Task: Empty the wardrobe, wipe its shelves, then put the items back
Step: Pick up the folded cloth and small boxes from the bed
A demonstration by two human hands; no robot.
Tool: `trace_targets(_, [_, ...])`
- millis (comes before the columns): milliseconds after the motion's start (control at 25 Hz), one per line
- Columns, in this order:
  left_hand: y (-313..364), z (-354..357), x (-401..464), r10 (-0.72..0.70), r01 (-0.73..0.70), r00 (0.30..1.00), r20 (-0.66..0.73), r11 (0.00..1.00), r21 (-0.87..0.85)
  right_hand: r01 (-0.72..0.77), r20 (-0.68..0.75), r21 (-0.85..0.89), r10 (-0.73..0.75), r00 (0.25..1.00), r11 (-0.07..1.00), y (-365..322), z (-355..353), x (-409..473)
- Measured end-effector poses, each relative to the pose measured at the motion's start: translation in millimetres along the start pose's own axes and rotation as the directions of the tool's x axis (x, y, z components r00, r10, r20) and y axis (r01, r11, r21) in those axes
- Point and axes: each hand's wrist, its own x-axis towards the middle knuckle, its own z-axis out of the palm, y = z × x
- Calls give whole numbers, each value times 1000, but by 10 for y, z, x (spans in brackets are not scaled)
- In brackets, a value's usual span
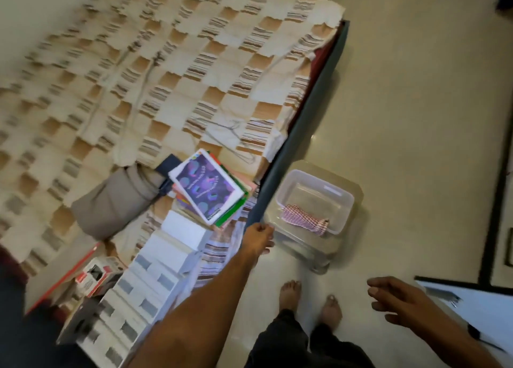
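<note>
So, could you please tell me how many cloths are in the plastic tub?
1: a red checked cloth lies at the near end of the clear tub on the floor beside the bed. None seems hidden.
</note>
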Motion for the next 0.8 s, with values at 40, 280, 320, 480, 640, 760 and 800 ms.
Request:
trace_targets(40, [6,-174,-155,30,-31,998,-58,999,-17,26,53,-30,-25,998,999,-141,37,54])
trace_targets(280, [29,-929,-940,132,-175,935,-329,979,-104,255,283,-135,-209,936,958,-867,328,336])
trace_targets(320, [-58,-1025,-1022,111,-155,928,-356,983,-97,274,312,-137,-221,924,952,-956,414,370])
trace_targets(480, [-395,-1348,-1232,-4,-117,883,-470,967,-228,357,406,-170,-264,875,919,-1418,781,373])
trace_targets(640, [-284,-1654,-982,-45,-134,867,-497,938,-319,365,429,-166,-266,863,916,-1880,1102,536])
trace_targets(760, [13,-1937,-587,-47,-135,892,-450,922,-364,342,380,-157,-263,887,927,-2153,1413,814])
trace_targets(800, [125,-2108,-409,-40,-131,903,-428,923,-363,327,366,-151,-255,895,933,-2254,1582,931])
